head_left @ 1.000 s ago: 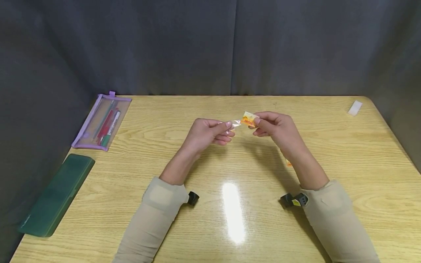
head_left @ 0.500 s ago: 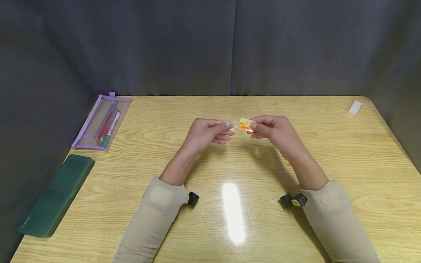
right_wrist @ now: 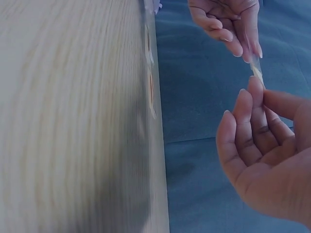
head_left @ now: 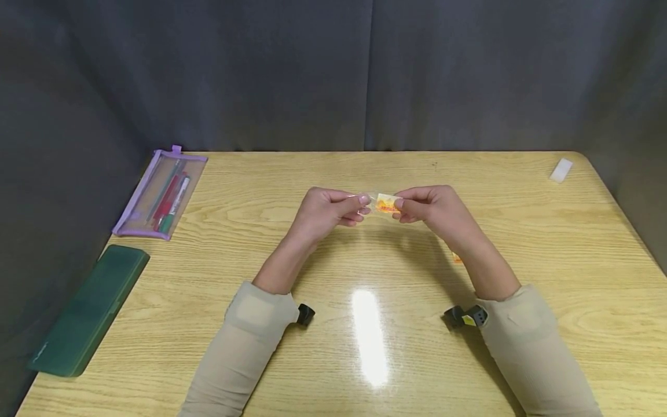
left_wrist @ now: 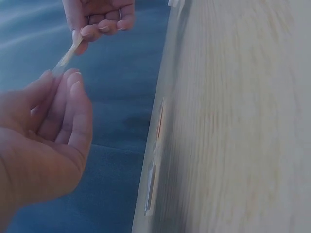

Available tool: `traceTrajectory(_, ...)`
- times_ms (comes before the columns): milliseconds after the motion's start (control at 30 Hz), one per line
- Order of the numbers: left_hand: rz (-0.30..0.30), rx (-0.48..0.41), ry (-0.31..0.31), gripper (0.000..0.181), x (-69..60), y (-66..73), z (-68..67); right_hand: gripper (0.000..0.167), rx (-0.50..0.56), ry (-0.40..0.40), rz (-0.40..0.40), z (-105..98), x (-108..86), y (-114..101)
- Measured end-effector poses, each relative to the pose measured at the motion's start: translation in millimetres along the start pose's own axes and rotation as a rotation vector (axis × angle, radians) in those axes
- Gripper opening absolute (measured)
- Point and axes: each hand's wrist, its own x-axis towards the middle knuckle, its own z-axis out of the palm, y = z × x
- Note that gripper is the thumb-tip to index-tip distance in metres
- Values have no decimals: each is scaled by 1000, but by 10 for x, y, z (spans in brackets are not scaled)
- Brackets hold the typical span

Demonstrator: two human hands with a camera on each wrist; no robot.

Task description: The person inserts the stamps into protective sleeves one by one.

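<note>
In the head view, my left hand (head_left: 333, 209) pinches a piece of clear plastic film (head_left: 372, 200) between thumb and fingers. My right hand (head_left: 429, 205) pinches a small flat piece printed in yellow and orange (head_left: 387, 204), just right of the film. The two meet or overlap between my fingertips; whether they are joined I cannot tell. Both hands are raised above the table. In the left wrist view the pale strip (left_wrist: 68, 56) spans from one hand's fingertips to the other's. Beside my right wrist, a second orange-printed piece (head_left: 457, 258) lies on the table, partly hidden.
A purple-edged mesh pouch (head_left: 177, 223) with pens lies at the table's far left. Nearer me is a dark green pencil case (head_left: 94, 313). A small white block (head_left: 561, 170) sits at the far right corner. Dark curtains (head_left: 292, 75) border the wooden table (head_left: 250, 179).
My right hand has come down and slightly left with the printed piece, which now lies level beside the film. My left hand has stayed almost still.
</note>
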Motion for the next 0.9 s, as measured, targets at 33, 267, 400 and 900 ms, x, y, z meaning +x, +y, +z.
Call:
traceTrajectory(33, -2, 12, -8, 22, -1, 2, 4, 31, 4, -7, 0, 2, 0, -2)
traceTrajectory(267, -11, 49, -54, 20, -7, -7, 30, 31, 14, -54, 0, 27, 3, -6)
traceTrajectory(400, -8, 34, -56, 21, -6, -15, 41, 30, -3, -46, -1, 36, -8, -8)
traceTrajectory(900, -39, -84, -40, 26, -3, -17, 72, 27, 17, -2, -25, 37, -5, -1)
